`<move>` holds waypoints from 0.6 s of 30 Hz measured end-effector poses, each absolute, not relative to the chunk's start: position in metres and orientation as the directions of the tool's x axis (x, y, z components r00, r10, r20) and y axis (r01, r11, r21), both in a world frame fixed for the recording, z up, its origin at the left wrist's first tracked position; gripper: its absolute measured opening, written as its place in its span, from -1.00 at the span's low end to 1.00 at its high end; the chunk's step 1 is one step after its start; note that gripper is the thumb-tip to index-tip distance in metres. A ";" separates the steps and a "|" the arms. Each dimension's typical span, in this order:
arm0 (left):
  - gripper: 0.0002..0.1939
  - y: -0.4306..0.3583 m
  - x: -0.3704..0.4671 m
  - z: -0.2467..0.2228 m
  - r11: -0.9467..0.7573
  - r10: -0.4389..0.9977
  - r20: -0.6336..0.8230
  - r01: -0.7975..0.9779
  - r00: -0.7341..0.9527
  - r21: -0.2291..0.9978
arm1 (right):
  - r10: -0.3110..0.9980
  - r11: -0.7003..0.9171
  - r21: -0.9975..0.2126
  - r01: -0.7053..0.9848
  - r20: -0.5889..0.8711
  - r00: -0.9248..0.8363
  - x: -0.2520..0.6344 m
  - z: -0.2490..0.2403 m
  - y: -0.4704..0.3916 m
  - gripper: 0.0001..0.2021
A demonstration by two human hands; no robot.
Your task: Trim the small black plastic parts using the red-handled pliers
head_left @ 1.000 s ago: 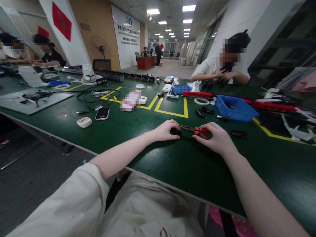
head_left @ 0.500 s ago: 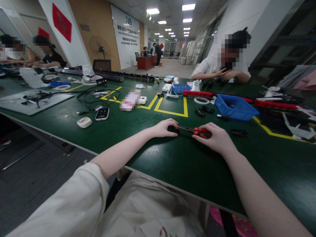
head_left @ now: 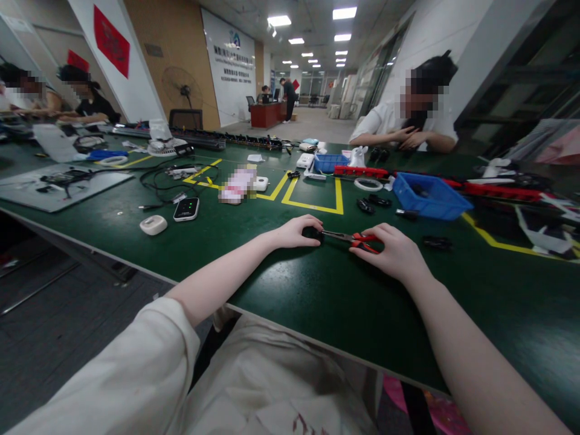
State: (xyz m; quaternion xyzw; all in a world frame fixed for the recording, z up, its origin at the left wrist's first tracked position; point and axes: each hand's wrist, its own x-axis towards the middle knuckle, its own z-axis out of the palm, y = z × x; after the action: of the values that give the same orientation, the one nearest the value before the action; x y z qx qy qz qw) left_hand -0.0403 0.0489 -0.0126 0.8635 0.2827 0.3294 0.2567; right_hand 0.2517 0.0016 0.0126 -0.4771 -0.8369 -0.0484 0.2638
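Observation:
My right hand (head_left: pixel 393 249) grips the red handles of a pair of needle-nose pliers (head_left: pixel 356 238), whose thin metal jaws point left. Between the curled fingers and thumb of my left hand (head_left: pixel 296 232) is a small black part (head_left: pixel 312 232), mostly covered by the fingers, so its kind is unclear. The plier tips reach the right side of this black part; whether the jaws clamp it cannot be made out. Both hands are just above the green table (head_left: pixel 290 290).
A blue bin (head_left: pixel 432 202) stands to the right, with black cable bundles (head_left: pixel 366 205) beside it. Toward the left lie a white-edged device (head_left: pixel 186 209), a cream case (head_left: pixel 153 225) and black cables (head_left: pixel 151 175). Across the table sits a person (head_left: pixel 408 124) with hands together.
Both hands and the pliers have shifted slightly left in the picture, as has the whole scene. The plier tips stay at the black part, and both grips look the same.

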 end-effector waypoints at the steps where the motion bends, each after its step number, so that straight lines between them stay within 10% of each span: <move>1: -0.66 0.049 -0.040 -0.013 -0.709 0.657 0.425 0.318 0.623 0.630 | 0.772 0.540 -0.170 0.825 0.490 -0.404 0.252 0.013 0.002 -0.62; 18: -0.70 0.046 -0.040 -0.010 -0.725 0.644 0.419 0.336 0.639 0.602 | 0.787 0.521 -0.185 0.833 0.481 -0.386 0.253 0.017 0.001 -0.61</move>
State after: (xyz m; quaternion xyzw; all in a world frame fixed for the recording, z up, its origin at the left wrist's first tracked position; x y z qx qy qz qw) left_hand -0.0397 0.0461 -0.0104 0.8723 0.2809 0.3184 0.2424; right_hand 0.2525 0.0007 0.0167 -0.4874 -0.8312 -0.0433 0.2639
